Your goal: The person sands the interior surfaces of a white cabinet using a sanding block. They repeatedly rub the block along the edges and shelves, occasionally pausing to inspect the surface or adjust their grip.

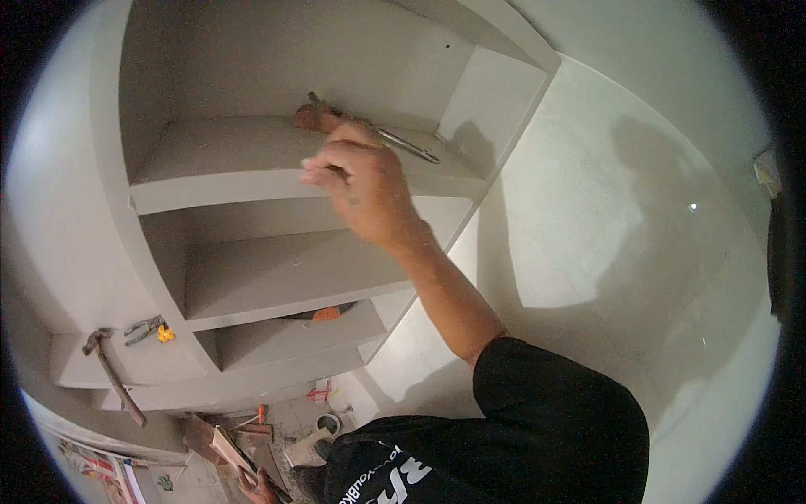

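Observation:
My right hand (357, 181) is raised in front of the upper shelf, its fingers curled together. Whether anything small sits between them is hidden by the blur and the angle. Just behind it on the shelf lie a reddish-brown block (311, 119) and a thin silver rod-like tool (409, 146), partly covered by the hand. Low in the view, my left hand (257, 486) is wrapped around a long flat piece with a pale wooden face and a dark edge (232, 451). Its lower end is cut off by the frame.
A grey built-in shelf unit (252, 181) fills the middle. An orange-marked tool (326, 314) lies in its lower compartment. A hammer (113, 378) and pliers (144, 329) with a yellow item (165, 334) rest on a ledge at left. A bucket (329, 423) stands on the floor.

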`<state>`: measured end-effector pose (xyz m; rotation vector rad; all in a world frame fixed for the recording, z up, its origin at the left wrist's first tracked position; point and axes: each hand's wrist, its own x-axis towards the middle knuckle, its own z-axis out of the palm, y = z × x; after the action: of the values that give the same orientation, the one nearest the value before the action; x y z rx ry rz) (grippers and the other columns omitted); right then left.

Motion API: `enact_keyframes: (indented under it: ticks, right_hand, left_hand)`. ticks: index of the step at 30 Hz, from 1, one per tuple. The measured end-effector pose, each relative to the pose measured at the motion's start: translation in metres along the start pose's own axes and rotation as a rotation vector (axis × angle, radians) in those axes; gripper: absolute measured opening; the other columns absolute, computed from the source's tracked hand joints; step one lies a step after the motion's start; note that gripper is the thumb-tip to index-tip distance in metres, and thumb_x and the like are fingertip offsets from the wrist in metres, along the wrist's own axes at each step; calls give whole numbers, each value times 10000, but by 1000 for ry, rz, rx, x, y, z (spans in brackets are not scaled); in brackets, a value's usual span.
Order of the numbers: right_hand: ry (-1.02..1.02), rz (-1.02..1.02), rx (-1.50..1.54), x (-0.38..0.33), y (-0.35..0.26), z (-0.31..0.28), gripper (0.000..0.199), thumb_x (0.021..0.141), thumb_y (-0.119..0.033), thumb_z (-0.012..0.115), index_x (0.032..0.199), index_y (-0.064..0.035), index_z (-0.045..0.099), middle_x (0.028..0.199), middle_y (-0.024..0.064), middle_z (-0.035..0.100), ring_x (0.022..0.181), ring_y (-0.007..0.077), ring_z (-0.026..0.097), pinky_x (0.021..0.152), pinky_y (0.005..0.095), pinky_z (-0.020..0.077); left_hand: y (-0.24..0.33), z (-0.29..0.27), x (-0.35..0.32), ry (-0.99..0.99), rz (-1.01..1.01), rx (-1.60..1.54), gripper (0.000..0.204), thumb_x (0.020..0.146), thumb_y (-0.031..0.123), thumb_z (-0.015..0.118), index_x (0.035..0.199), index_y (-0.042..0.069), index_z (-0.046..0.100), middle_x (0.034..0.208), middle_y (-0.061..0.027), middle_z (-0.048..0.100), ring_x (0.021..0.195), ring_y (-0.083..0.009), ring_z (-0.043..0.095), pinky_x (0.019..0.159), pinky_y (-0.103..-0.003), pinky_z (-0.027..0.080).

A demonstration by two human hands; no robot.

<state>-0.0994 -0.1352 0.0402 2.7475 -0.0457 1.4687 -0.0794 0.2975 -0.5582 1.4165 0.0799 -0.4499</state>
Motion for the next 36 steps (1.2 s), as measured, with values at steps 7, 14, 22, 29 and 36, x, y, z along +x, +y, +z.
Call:
enact_keyframes:
  ticks: [7,14,22,29,36]
  right_hand:
    - [-133,192,-103,-28,47,-69,110,890,-120,764,877,-34,696,879,82,630,769,240,620,698,387,496]
    - [-49,194,-306,-44,76,-87,93,943,-140,697,969,-56,667,958,114,643,846,282,642,744,407,508]
    - [812,526,878,40,112,-138,523,1058,-268,526,1471,29,405,1519,190,467,1349,351,489,1114,530,405]
    - [736,398,1533,76,42,-164,1021,1009,-555,495,1597,104,-17,1704,253,-29,1594,351,-27,1295,501,33]
    - [700,351,1776,85,17,-151,1059,1024,-514,509,1578,98,-154,1705,250,-91,1599,325,-49,1295,448,54]
  left_hand:
    - [-66,-1,58,-58,342,317,647,903,284,801,1403,-24,530,796,-116,668,625,-185,588,567,-319,493]
    - [-25,27,58,69,524,502,616,873,255,840,1350,-28,572,917,-154,697,746,-228,644,650,-348,547]
    - [-22,21,54,-57,-98,405,684,902,306,806,1418,-34,514,1262,-200,654,1100,-240,635,933,-387,534]
    - [4,17,48,-75,34,577,711,922,414,749,1434,-16,507,1318,-193,621,1167,-243,602,991,-377,501]
    - [31,22,32,-110,96,809,752,942,523,692,1450,3,501,1375,-185,588,1234,-247,568,1050,-367,468]
